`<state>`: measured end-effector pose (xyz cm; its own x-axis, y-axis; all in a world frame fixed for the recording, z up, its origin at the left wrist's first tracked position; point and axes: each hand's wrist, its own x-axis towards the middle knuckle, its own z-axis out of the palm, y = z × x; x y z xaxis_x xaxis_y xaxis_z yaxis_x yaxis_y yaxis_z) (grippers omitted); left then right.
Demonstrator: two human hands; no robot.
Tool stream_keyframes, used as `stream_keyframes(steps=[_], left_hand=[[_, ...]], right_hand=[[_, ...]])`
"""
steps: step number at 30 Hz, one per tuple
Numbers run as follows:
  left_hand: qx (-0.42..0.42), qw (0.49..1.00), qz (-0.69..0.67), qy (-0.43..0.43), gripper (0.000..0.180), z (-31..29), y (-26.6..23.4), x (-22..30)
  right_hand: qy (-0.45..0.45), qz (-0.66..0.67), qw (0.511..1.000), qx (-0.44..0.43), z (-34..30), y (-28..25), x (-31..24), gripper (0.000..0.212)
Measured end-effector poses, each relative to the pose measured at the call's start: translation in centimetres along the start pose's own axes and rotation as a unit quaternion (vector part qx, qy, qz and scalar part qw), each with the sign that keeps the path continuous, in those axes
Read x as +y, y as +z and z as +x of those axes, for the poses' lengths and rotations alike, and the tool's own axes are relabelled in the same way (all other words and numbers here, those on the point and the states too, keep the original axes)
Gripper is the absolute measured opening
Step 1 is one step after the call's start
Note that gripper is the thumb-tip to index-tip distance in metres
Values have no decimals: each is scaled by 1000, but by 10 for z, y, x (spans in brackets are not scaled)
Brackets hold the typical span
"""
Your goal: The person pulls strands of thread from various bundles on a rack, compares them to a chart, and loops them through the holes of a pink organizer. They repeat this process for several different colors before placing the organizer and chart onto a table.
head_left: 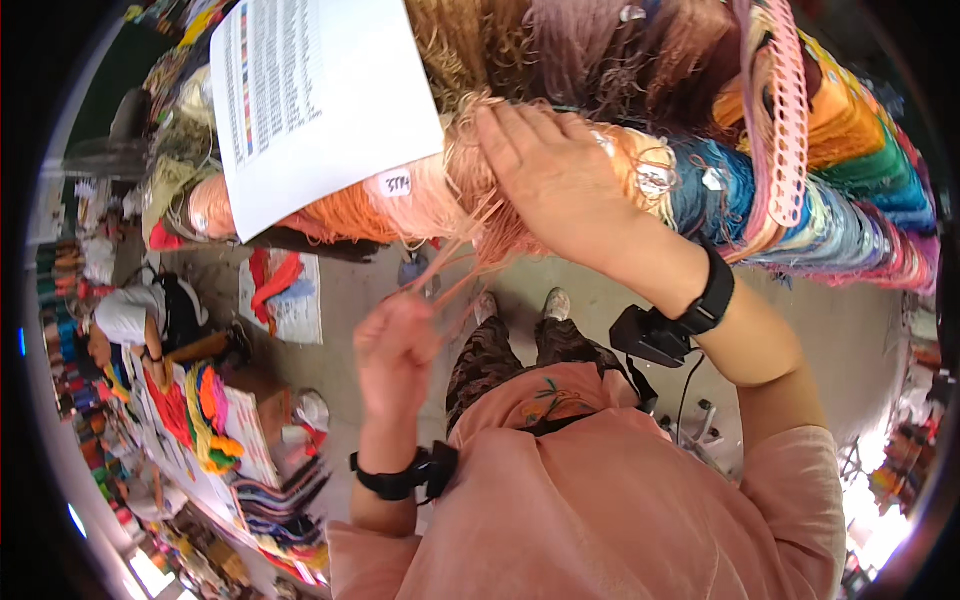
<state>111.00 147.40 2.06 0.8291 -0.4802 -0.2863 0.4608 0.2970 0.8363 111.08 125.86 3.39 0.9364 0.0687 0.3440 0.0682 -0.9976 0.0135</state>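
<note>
A long row of hanging thread skeins crosses the upper part of the view, with a peach skein in front of me. My right hand lies on top of this skein, its fingers stretched out flat and pointing away. Slightly blurred, my left hand is closed lower down, gripping thin peach threads that run taut from the skein. To the left, a white printed sheet with a strip of colour swatches rests over the skeins. A small white tag sits on the pale peach thread beside it.
A pink perforated strip hangs over the skeins at right, near blue skeins and orange ones. At left, another person bends by a table with bright skeins. Red thread lies on a pale sheet.
</note>
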Motion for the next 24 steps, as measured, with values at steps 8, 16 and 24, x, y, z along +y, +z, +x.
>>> stream_keyframes(steps=[8, 16, 24], left_hand=[[390, 912, -130, -4, 10, -139, -290, 48], [501, 849, 152, -74, 19, -248, -432, 78], [88, 658, 746, 53, 17, -81, -332, 103]], right_hand=[[-25, -69, 997, 5, 3, 1, 3, 46], [-4, -40, 999, -31, 1, -4, 3, 55], [-28, -67, 996, -51, 1, -21, -5, 57]])
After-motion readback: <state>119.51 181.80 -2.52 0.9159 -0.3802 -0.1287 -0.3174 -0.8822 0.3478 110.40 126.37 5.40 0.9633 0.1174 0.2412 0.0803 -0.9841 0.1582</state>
